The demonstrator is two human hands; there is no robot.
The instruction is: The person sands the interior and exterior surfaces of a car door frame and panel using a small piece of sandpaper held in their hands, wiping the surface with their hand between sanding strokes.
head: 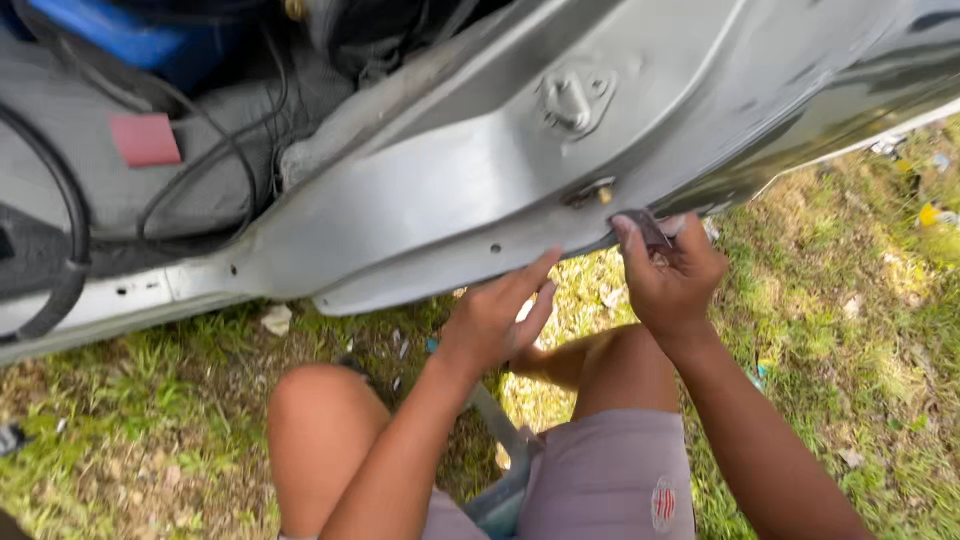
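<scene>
I squat on grass beside a grey car body panel [480, 180] at an open door sill. My left hand [497, 318] reaches up with its fingers spread, fingertips touching the panel's lower edge. My right hand [668, 275] pinches a small dark flat piece [650, 228] against the panel's lower edge, just below a small brass-coloured fastener [603, 194]. A door striker [572, 98] is bolted to the panel higher up. My bare knees [320, 410] are below the hands.
Black cables [200, 165] and a red patch [145, 138] lie on the grey interior floor at the left. A blue object [140, 35] sits at the top left. Grass with scattered litter [275, 320] surrounds me. A grey tool [500, 420] lies between my legs.
</scene>
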